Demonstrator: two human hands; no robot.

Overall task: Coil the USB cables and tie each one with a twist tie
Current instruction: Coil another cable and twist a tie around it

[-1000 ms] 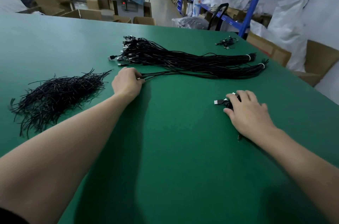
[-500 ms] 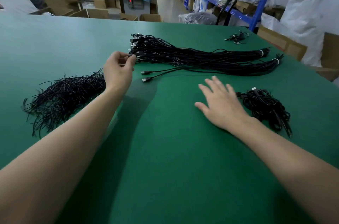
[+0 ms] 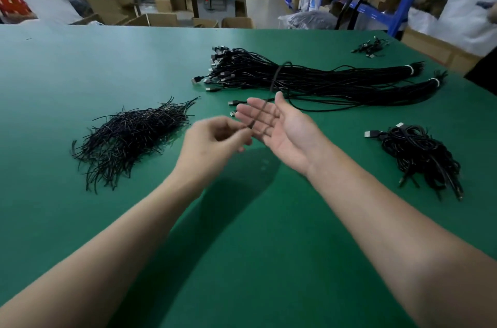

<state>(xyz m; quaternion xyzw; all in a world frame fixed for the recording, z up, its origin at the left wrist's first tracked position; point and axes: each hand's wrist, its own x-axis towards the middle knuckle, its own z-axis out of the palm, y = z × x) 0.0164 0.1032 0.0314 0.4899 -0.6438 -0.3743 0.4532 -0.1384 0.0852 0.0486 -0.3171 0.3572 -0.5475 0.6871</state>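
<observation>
Early days on this one, I'd say. The left hand (image 3: pixel 212 142) has its fingers (image 3: pixel 236 132) pinching one USB cable (image 3: pixel 274 75), which is up off the desk (image 3: pixel 242 247) and blurred. It runs across the right hand (image 3: pixel 282 128), which is palm up with its fingers (image 3: pixel 255 110) straight and a bit spread, gripping nothing. No loops that I can see, so the coiling looks barely started. Two plugs (image 3: pixel 232 102) lie just beyond those fingertips. Done so far: one pile of coiled cables (image 3: pixel 419 155) off to the right, too tangled to count or to spot the ties. Left to do: two long banded bundles (image 3: pixel 336 73) of straight cables, dozens at a guess. There's one heap of twist ties (image 3: pixel 129 136) on the left, way too many to count. One small cluster of cables (image 3: pixel 371 47) sits at the far corner; can't tell if those are finished.
</observation>
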